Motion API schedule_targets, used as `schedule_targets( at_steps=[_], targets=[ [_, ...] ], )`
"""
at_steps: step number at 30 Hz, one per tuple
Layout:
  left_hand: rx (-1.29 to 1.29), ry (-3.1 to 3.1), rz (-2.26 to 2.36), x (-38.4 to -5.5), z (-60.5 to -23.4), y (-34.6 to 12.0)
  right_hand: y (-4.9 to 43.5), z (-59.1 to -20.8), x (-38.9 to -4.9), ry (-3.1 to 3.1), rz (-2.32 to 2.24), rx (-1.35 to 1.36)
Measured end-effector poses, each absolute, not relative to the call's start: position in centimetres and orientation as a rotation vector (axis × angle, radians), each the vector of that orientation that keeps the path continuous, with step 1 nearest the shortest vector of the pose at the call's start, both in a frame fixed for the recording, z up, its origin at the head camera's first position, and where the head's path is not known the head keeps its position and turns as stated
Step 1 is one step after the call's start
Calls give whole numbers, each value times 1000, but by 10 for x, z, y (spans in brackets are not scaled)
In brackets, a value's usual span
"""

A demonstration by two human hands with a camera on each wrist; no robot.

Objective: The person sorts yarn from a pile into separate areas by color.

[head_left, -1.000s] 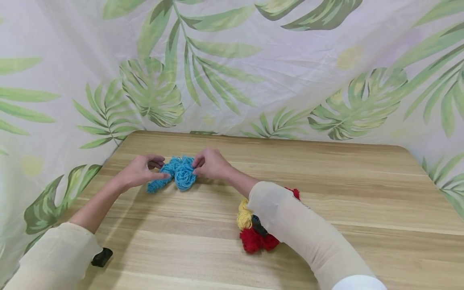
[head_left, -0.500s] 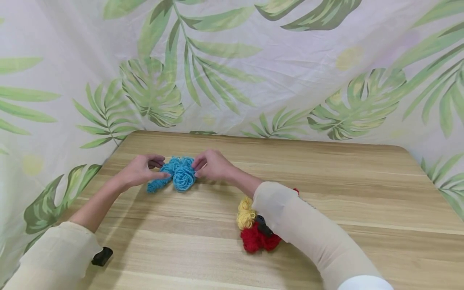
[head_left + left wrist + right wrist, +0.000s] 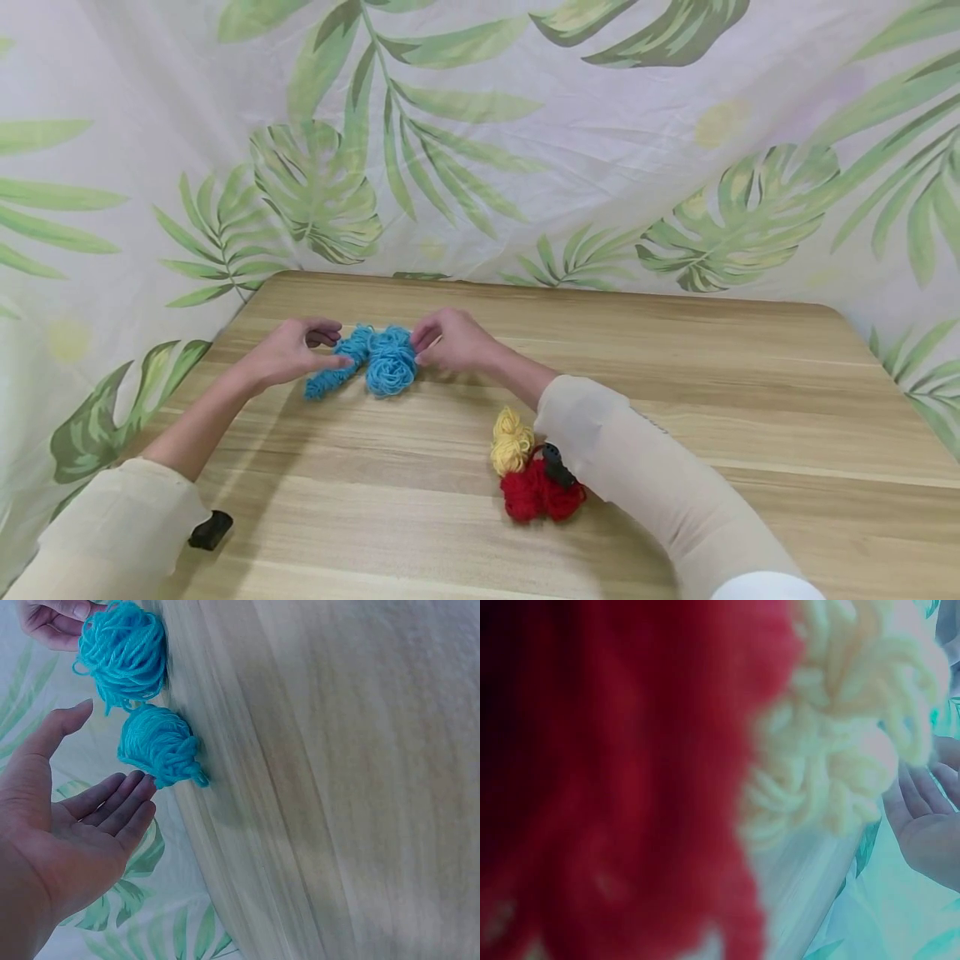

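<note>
Two clumps of blue yarn lie at the far left of the table. My left hand (image 3: 288, 354) is beside the narrow left clump (image 3: 330, 377), its thumb and fingers spread apart. In the left wrist view its palm shows with nothing held, the fingertips close to the smaller blue clump (image 3: 157, 746). My right hand (image 3: 455, 340) pinches the right edge of the rounder blue yarn ball (image 3: 392, 368). The left wrist view shows the right hand's fingers partly hidden behind that ball (image 3: 124, 656).
Red yarn (image 3: 542, 492) and yellow yarn (image 3: 512, 443) lie under and beside my right forearm, close to the black wrist device (image 3: 557, 465). Red yarn (image 3: 630, 780) blurs across much of the right wrist view. A leafy cloth (image 3: 465, 150) hangs behind the table.
My right hand has shifted slightly right and the rounder blue ball has come with it, widening the gap from the left clump. My left hand has stayed nearly still.
</note>
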State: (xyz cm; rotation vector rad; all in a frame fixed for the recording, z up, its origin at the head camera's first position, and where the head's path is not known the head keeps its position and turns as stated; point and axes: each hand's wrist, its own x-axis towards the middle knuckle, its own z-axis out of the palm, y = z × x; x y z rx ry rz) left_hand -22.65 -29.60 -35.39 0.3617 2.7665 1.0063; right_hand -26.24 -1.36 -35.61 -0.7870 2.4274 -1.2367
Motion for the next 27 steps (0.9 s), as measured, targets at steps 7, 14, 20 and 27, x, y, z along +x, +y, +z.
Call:
schedule_targets(
  at_steps=[7,14,20,27],
  targets=[
    [351,2766,1007,-227,-350,-293,-8,-354,-262,2398,-1258,-784],
    [374,2767,1008,-225,-348,-292,-1,-354,-264,2427,-1219,-822],
    [386,2795,989,-224,-343,-285,9,-352,-264,2440,-1201,-839],
    [445,2862,940,-224,-336,-270,25,-352,-267,2465,-1189,-845]
  ],
)
